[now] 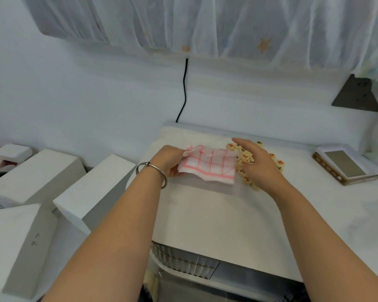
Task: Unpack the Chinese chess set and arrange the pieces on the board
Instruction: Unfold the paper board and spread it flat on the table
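Far left: white foam blocks point(37, 171), matte and square-edged, sit beside the white table point(205, 219). They look unrelated to the job.

Left hand point(169, 162), with a thin silver metal bangle point(151, 174) on the wrist, has its fingers curled round the near-left edge of the white cloth board printed with a red grid point(207, 165). The cloth is limp, fuzzy at the edges and rumpled where it is gripped. It is folded over on itself, showing only a few rows of squares, and lies on the far middle of the table.

Just right of it, touching its edge: a loose heap of round cream-coloured pieces point(244, 159), smooth discs with red or black characters, jumbled and overlapping with faces at all angles.

Right hand point(260, 164) is palm down over the heap, fingers fairly straight and a little spread, gripping nothing. I cannot tell whether it presses the discs or hangs just above them.

Far right, well apart: a flat rectangular open case point(345, 164) with a brown patterned rim and a grey panel inside, probably the set's packaging.

Judgement: unpacking looks largely done, with pieces tipped out and board out. Still to do: unfold and flatten the cloth, sort the colours and set every piece. None stands on the grid yet.
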